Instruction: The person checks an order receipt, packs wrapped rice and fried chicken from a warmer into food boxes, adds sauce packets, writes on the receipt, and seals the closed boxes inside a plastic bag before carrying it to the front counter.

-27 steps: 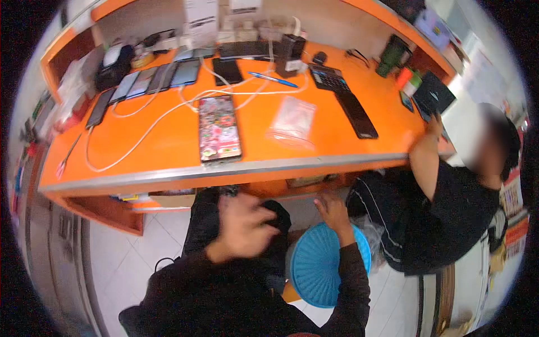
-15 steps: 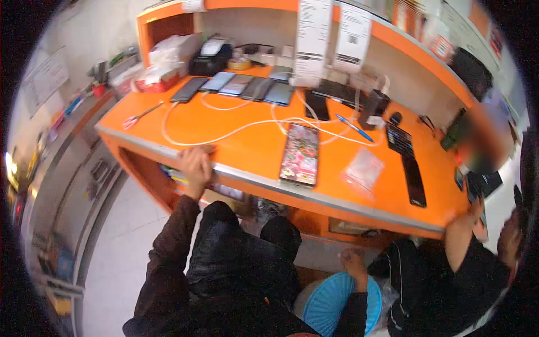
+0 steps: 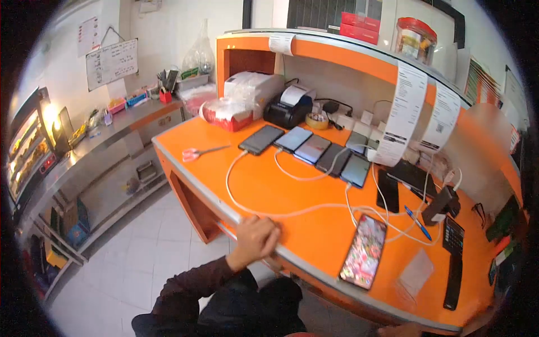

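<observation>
My left hand [image 3: 255, 241] rests as a loose fist on the front edge of the orange counter [image 3: 303, 230], with nothing seen in it. A white charging cable [image 3: 292, 215] runs just beyond the knuckles. To the right lies a phone [image 3: 365, 253] with a bright, colourful screen, close to the counter's edge and untouched. A small clear plastic bag [image 3: 415, 275] is beside it. At the bottom of the head view only a blurred strip of what appears to be my right hand [image 3: 401, 330] shows, below the counter edge; its fingers cannot be made out.
Several phones [image 3: 261, 139] lie in a row, some on cables. Around them are scissors [image 3: 193, 153], a receipt printer [image 3: 289, 106], a tape roll [image 3: 317, 119], a blue pen [image 3: 417, 223] and hanging receipts [image 3: 401, 112]. Another person's arm [image 3: 477, 320] is at lower right.
The view has swung left and up, so the counter sits further right. My left hand stays at its edge. The blue basket and most of my right arm have left the view.
</observation>
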Demonstrator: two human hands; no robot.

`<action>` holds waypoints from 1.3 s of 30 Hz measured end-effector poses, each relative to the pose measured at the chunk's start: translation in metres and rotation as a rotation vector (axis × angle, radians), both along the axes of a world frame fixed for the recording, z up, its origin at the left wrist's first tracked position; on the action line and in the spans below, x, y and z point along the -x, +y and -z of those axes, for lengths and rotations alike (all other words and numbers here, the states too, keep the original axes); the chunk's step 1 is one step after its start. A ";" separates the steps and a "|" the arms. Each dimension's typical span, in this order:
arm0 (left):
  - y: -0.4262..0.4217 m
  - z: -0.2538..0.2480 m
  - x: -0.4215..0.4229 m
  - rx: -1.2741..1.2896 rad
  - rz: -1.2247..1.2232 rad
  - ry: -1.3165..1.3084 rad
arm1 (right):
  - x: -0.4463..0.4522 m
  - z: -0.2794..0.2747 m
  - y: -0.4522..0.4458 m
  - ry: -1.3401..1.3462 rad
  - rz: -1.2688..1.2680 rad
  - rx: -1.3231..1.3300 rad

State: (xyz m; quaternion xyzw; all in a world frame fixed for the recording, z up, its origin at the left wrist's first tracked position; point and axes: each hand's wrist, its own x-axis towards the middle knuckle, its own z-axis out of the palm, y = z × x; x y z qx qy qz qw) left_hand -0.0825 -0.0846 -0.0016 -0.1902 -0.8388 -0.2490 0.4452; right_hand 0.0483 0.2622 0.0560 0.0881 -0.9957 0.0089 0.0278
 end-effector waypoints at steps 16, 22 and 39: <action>-0.113 -0.079 0.405 0.550 -0.067 -0.509 | 0.590 -0.058 -0.287 0.392 -0.064 0.467; -0.136 -0.038 0.403 0.460 0.084 -0.246 | 0.617 -0.054 -0.316 0.172 -0.143 1.414; -0.146 -0.062 0.384 0.234 0.380 -0.660 | 0.298 -0.148 -0.286 0.000 -0.266 0.936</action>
